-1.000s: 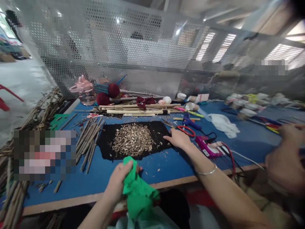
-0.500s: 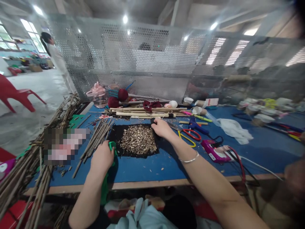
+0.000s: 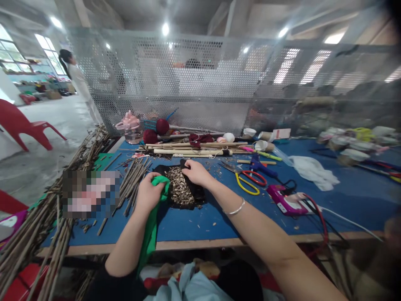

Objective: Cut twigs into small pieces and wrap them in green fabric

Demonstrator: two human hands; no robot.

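Note:
My left hand is closed round the top of a thin green bag-like sheet, which hangs down over the table's front edge. It is beside the left edge of a black cloth. My right hand pinches the far right part of that cloth and lifts it, folding it inward. On the cloth lies a heap of small cut pieces of twig, narrowed between the lifted sides. Whether my left fingers also grip the black cloth cannot be made out.
Loose sticks lie to the left, near a big bundle of branches. Scissors, a blue glue gun and a purple power box with cords are at the right. Peeled rods lie behind, before a perforated metal screen.
My right hand has moved left, drawing the cloth's right side inward over the heap. My left hand has come up and to the right with the green sheet. The heap is narrower.

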